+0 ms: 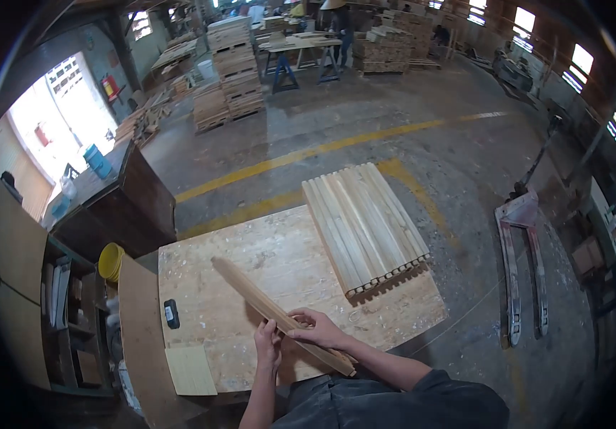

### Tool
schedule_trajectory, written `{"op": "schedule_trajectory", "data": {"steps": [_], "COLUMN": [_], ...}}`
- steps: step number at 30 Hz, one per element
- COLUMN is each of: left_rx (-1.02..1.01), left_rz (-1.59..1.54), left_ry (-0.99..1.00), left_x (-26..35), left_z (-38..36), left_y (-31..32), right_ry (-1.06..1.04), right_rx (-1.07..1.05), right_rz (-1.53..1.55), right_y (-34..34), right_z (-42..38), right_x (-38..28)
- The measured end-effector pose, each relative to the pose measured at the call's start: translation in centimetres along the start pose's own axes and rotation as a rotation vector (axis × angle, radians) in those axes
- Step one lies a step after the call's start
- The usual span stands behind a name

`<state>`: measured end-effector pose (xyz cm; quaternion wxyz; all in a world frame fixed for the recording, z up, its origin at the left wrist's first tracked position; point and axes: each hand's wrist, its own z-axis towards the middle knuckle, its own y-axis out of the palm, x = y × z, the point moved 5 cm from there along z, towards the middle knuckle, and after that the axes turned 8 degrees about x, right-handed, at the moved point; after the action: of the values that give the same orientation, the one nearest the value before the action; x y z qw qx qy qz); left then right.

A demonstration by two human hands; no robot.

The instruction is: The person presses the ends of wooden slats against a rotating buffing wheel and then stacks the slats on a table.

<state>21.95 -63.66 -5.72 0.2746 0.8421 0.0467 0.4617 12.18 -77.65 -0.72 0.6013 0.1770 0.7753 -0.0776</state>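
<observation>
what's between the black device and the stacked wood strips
In the head view, the handheld wooden strip crosses that stretch, with tabletop on both sides.

No lettering, brand or number can be read. The small black device (173,323) on the wooden counter (229,343) bears a white label (170,314) with dark marks, too small to make out. The pale yellow sheet (191,371) near it shows no legible writing. Any print on the red fire extinguisher (110,87) or the blue container (97,162) is too blurred to tell.
</observation>
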Motion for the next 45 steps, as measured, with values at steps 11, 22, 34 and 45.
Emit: {"op": "schedule_trajectory", "data": {"steps": [11, 22, 34, 45], "left_rx": [-0.116, 0.02, -0.007, 0.046], "left_rz": [0.231, 0.416, 0.518, 0.639], "left_ry": [-0.13, -0.095, 0.046, 0.1], "left_x": [-2.2, -4.7, -7.0, -7.9], "left_z": [10.4, 21.5, 24.1, 24.9], "left_y": [9.5, 16.2, 19.8, 20.5], "right_ry": [-0.009, -0.321, -0.406, -0.365], "right_rx": [0.96, 1.098, 1.12, 1.083], "right_rz": [-0.277, -1.004, -0.966, -0.947], "right_y": [-13.3, -18.0, -18.4, -18.7], "right_z": [-8.3, -8.4, -8.4, -8.3], "right_x": [8.0, 11.2, 10.2, 9.8]}}
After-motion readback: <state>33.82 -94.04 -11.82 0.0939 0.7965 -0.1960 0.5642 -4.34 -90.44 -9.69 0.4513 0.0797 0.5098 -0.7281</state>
